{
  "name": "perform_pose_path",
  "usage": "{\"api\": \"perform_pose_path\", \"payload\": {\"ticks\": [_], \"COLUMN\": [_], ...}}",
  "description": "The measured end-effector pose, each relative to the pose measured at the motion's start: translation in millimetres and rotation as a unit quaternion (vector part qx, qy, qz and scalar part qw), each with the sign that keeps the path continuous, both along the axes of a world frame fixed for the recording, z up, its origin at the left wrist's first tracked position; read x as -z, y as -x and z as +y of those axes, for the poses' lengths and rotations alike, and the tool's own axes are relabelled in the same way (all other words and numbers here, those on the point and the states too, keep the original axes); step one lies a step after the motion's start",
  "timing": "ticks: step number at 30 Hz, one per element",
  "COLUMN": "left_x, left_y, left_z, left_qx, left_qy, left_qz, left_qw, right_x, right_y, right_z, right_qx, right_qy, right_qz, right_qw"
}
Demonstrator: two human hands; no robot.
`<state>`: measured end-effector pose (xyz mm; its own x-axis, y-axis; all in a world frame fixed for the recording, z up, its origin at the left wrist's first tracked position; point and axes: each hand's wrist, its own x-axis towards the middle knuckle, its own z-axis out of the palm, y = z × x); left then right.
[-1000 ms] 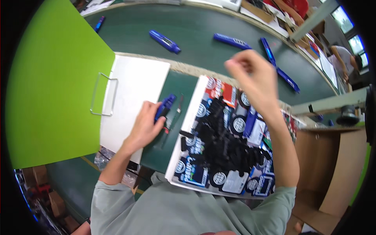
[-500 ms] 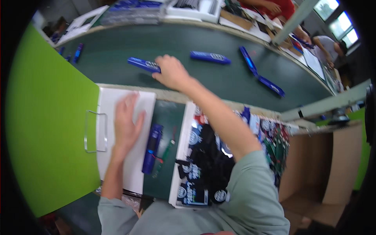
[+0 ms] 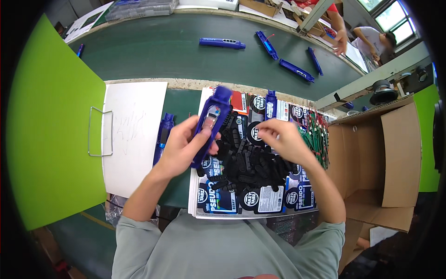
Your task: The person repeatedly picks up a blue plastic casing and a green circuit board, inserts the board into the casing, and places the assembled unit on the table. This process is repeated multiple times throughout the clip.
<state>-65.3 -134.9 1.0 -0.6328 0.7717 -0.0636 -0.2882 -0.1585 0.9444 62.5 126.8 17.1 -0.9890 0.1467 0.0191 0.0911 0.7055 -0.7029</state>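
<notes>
My left hand [image 3: 179, 146] grips a long blue plastic casing [image 3: 218, 100], tilted with its far end up to the right. Its open face shows a hollow with a small part inside. My right hand [image 3: 285, 139] hovers over a heap of small black ribbed pieces [image 3: 251, 160], thumb and fingertips pinched together; what they hold, if anything, is too small to make out. The heap lies on a printed sheet [image 3: 260, 211]. Another blue casing [image 3: 163, 135] lies on the green surface beside my left wrist, partly hidden.
Several blue casings [image 3: 222, 43] lie on the green bench [image 3: 153, 51] beyond. Green circuit strips with red wires [image 3: 318, 135] sit at the sheet's right, beside an open cardboard box [image 3: 399, 153]. A green panel [image 3: 55, 135] and white board [image 3: 132, 139] stand left. Other people work at far right.
My right hand has come back from the far bench to above the black pieces. My left hand has left the white board and now holds a blue casing over the printed sheet.
</notes>
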Motion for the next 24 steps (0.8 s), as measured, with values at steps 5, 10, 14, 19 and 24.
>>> {"api": "perform_pose_path", "payload": {"ticks": [5,10,14,19,24], "left_x": [21.4,31.8,30.2,24.8,21.9], "left_y": [-32.2,-48.5,-50.8,-56.5,-63.0], "left_z": [-18.0,-16.9,-5.6,0.7,6.0], "left_qx": [-0.092,-0.111,-0.095,-0.082,-0.074], "left_qy": [0.026,0.018,0.002,-0.012,-0.027], "left_qz": [0.022,-0.035,-0.058,-0.074,-0.073], "left_qw": [0.995,0.993,0.994,0.994,0.994], "right_x": [19.6,15.8,14.3,-31.4,-32.6], "right_y": [29.4,40.6,20.9,4.9,15.1], "right_z": [-44.4,-45.0,-26.5,-53.3,-94.4], "right_qx": [0.008,-0.048,-0.037,0.066,0.066], "right_qy": [-0.076,-0.067,-0.004,0.012,0.081], "right_qz": [-0.006,-0.054,0.009,0.179,0.206], "right_qw": [0.997,0.995,0.999,0.982,0.973]}}
